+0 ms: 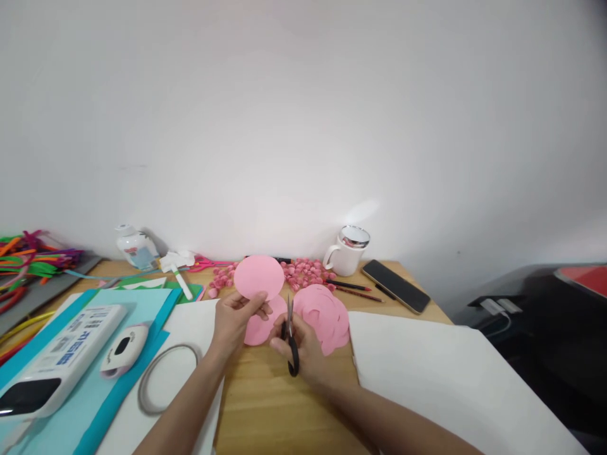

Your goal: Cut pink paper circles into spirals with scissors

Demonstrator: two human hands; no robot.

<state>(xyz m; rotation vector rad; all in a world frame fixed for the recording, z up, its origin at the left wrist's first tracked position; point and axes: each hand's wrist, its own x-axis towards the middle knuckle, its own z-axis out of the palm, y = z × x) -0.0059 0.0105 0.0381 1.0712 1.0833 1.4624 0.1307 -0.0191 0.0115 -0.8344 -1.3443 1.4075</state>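
Note:
My left hand [236, 319] pinches the lower edge of a pink paper circle [258, 276] and holds it upright above the wooden table [279, 404]. My right hand [303, 351] grips black-handled scissors [291, 344] whose blades point up toward the circle's lower right edge. A second pink circle [258, 328] lies flat just under my hands. A stack of several pink circles [325, 316] rests to the right of the scissors.
Small pink rolled pieces [303, 273], pencils [351, 287], a white mug [348, 251] and a phone [396, 285] lie at the back. White sheets [441, 373] flank my arms. On blue paper [128, 373] at left lie a white device [61, 357], tape ring [165, 379] and pipe cleaners [28, 259].

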